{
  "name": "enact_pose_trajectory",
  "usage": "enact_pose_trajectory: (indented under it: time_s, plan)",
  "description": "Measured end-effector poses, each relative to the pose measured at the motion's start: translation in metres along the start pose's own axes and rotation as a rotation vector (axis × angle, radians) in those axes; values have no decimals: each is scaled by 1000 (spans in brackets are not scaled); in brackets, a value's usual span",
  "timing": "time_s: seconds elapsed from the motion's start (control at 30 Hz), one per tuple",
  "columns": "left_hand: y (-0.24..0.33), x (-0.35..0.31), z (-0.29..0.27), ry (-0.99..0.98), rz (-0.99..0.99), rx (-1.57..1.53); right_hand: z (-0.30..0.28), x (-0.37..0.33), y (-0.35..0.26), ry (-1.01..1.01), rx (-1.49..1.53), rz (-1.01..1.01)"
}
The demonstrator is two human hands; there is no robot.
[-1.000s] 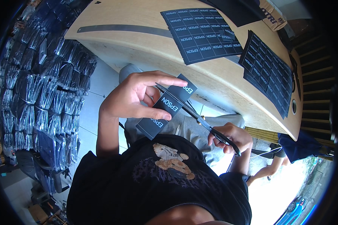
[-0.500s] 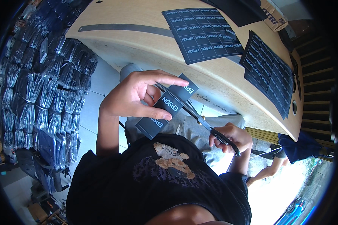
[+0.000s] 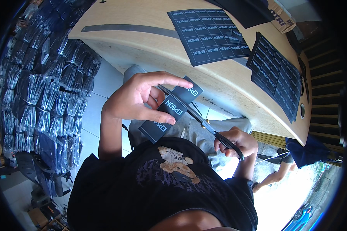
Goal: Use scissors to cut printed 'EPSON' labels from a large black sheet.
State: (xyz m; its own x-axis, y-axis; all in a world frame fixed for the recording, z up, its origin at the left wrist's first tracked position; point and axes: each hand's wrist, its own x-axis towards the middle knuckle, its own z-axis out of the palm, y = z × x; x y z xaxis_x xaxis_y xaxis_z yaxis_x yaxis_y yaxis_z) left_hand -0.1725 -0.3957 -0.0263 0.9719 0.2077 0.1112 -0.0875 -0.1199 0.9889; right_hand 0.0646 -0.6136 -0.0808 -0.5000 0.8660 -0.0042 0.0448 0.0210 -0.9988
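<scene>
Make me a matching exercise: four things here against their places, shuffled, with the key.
1. scissors
2. black label piece
3. long grey strip
4. plastic-wrapped bundles

A. on the table, one part hidden by a black printed sheet
B. along the picture's left side
C. in the right hand
D. held by the left hand

Pairs: 1-C, 2-D, 3-A, 4-B

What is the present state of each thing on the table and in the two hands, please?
Left hand: gripping the dark piece.
Right hand: closed on scissors handles.
Scissors: blades across the dark piece; opening unclear.
Dark piece: held up; cut through or not, unclear.
Large sheet: lying flat.
Smaller sheets: overlapping.
Grey strip: flat, partly covered.
</scene>
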Motion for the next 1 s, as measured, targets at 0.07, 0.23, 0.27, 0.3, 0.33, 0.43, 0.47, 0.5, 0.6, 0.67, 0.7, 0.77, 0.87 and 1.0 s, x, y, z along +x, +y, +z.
enact_pose_trajectory:
  time_s: [0.07,0.23,0.27,0.3,0.33,0.43,0.47,0.5,0.6,0.67,0.7,0.77,0.87,1.0]
  plan:
    - [0,0,0,-4,-11,1,0,0,-2,-3,4,13]
    - [-1,0,1,-2,13,-7,1,-1,-4,-3,-1,41]
    - [0,-1,1,-3,12,-7,2,-1,-4,4,-2,39]
    - [0,-1,0,1,-5,-23,3,0,-5,10,-3,36]
    - [0,-2,1,4,-22,-39,3,0,-4,10,-2,36]
    - [1,-2,1,0,-44,-62,5,-2,1,31,-7,12]
    - [2,-2,1,-1,-44,-62,5,-3,3,34,-16,15]
    - [4,-2,0,-12,-58,-65,5,-5,4,37,-25,17]
    - [5,0,-2,-27,-86,-74,5,-12,-2,65,-3,81]
    - [3,2,-3,-34,-98,-80,7,-19,-3,99,13,81]
    - [0,4,-3,-18,-75,-87,9,-24,-3,131,30,81]
    - [-2,11,-3,-11,-47,-91,13,-37,0,155,28,69]
    - [-3,33,-8,46,-31,-92,20,-53,3,216,132,28]
    - [-12,94,-14,155,89,36,43,-71,11,412,444,-16]
